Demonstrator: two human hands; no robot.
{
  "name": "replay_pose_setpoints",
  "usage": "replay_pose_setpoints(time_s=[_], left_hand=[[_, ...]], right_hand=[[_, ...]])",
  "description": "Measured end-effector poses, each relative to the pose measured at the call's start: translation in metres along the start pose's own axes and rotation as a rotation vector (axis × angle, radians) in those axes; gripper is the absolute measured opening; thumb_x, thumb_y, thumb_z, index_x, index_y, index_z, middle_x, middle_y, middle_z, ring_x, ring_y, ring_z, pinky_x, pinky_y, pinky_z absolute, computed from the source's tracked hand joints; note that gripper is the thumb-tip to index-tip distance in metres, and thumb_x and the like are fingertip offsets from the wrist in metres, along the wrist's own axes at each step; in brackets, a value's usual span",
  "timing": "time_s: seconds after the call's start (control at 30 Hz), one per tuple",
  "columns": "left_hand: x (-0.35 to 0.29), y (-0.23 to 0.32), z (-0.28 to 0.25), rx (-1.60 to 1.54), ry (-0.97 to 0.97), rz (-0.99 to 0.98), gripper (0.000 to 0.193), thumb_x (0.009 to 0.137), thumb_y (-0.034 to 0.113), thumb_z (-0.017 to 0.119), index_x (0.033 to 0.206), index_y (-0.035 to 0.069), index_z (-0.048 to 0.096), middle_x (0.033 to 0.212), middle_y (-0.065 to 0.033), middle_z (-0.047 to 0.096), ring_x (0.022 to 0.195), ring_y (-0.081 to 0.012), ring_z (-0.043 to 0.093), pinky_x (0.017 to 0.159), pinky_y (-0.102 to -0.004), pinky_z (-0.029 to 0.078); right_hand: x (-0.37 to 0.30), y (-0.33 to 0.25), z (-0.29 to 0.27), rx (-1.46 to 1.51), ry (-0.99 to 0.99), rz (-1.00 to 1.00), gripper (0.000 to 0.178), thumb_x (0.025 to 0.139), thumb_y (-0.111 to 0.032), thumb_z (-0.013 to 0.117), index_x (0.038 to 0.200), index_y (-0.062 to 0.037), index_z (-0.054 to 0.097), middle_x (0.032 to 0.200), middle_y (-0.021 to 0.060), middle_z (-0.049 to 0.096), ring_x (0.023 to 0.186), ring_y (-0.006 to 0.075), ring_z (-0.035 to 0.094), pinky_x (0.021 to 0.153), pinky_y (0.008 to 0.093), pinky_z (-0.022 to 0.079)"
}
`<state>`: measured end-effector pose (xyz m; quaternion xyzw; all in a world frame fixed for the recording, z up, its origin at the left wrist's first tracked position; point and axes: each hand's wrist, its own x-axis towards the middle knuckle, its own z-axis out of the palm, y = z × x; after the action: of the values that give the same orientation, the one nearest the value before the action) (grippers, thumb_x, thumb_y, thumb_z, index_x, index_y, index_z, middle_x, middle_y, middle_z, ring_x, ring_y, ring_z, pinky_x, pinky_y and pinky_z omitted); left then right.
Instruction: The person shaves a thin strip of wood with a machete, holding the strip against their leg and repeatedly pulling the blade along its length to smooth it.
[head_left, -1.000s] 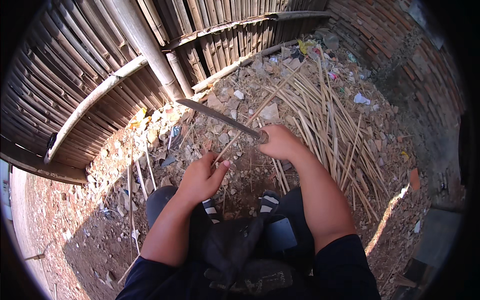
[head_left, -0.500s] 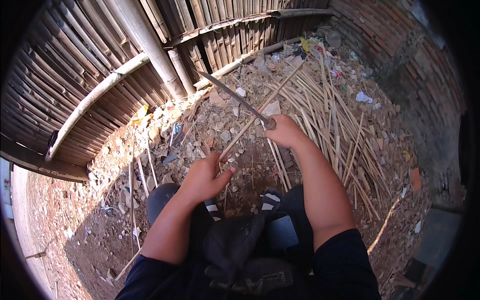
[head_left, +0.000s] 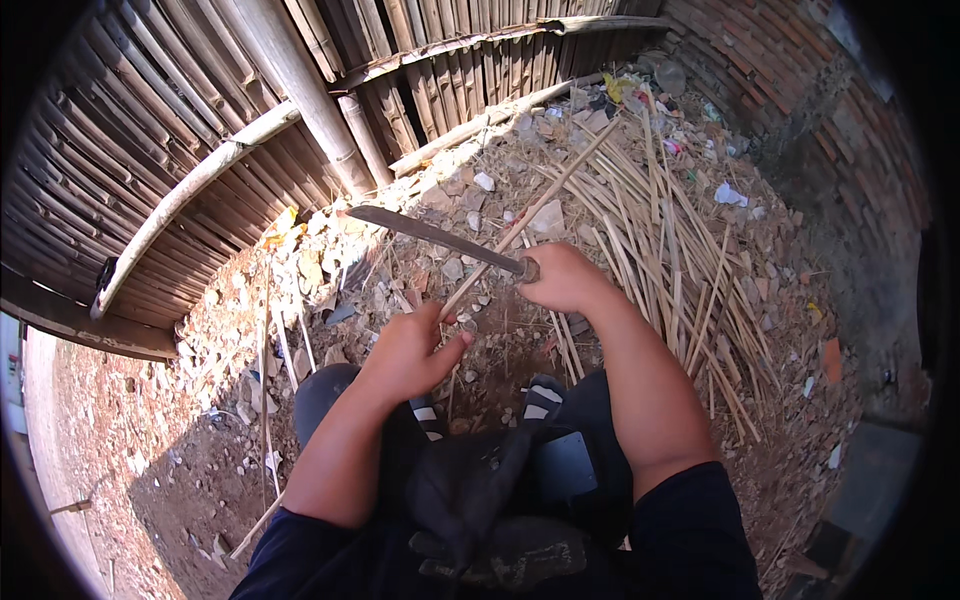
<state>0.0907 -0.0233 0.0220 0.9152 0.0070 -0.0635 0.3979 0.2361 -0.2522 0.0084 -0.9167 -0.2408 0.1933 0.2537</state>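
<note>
Presumably light and stiff, the stick (head_left: 562,183) is clasped by the left grip (head_left: 408,350), suitably short of the machete (head_left: 440,233) held beyond it in the closed right grip (head_left: 565,278).

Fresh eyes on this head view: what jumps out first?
A long dark blade in the right hand grabs attention near the centre, crossing in view a pale stick held by the left hand. Next comes the heap of sticks right of centre, then the slatted wall filling the upper left.
</note>
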Motion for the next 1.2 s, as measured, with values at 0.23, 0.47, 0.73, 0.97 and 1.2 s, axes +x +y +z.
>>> replay_pose_setpoints(time_s=[0.23,0.47,0.73,0.97,1.2], left_hand=[[0.000,-0.007,0.004,-0.041,0.014,0.038,0.041,0.087,0.031,0.075,0.106,-0.004,0.064,0.059,-0.0097,0.053,0.053,-0.0218,0.055,0.055,-0.0360,0.045],[-0.006,-0.004,0.002,-0.014,-0.034,0.095,0.039,0.086,0.026,0.078,0.103,-0.005,0.063,0.055,-0.0035,0.046,0.051,-0.0140,0.048,0.052,-0.0329,0.040],[0.000,0.003,-0.012,-0.143,-0.151,-0.007,0.036,0.088,0.025,0.077,0.104,-0.002,0.060,0.061,0.0021,0.045,0.057,-0.0072,0.043,0.051,-0.0287,0.035],[-0.006,0.008,-0.011,-0.170,-0.117,0.042,0.035,0.087,0.028,0.076,0.102,0.000,0.062,0.056,-0.0010,0.047,0.052,-0.0114,0.046,0.050,-0.0314,0.036],[-0.003,0.003,-0.012,-0.199,-0.150,-0.004,0.037,0.085,0.030,0.078,0.101,0.000,0.062,0.057,-0.0004,0.046,0.052,-0.0113,0.045,0.050,-0.0318,0.036]], right_hand=[[0.008,0.022,0.010,0.027,0.293,-0.019,0.028,0.074,-0.025,0.070,0.089,-0.0008,0.069,0.082,0.0185,0.070,0.079,0.0309,0.069,0.073,0.0413,0.052],[0.006,0.036,-0.012,0.206,0.109,0.217,0.033,0.077,-0.024,0.069,0.101,-0.0023,0.071,0.090,0.0201,0.070,0.085,0.0337,0.069,0.079,0.0414,0.053],[0.007,0.032,-0.015,0.093,0.041,0.108,0.027,0.072,-0.023,0.069,0.089,-0.0020,0.069,0.084,0.0184,0.070,0.081,0.0341,0.068,0.074,0.0428,0.052],[0.000,0.026,-0.021,0.102,0.186,0.135,0.030,0.073,-0.022,0.069,0.096,-0.0014,0.069,0.087,0.0202,0.070,0.085,0.0371,0.068,0.076,0.0442,0.052],[-0.011,0.012,-0.027,0.084,0.175,0.090,0.032,0.073,-0.022,0.070,0.096,-0.0007,0.070,0.086,0.0212,0.070,0.086,0.0373,0.068,0.079,0.0425,0.053]])
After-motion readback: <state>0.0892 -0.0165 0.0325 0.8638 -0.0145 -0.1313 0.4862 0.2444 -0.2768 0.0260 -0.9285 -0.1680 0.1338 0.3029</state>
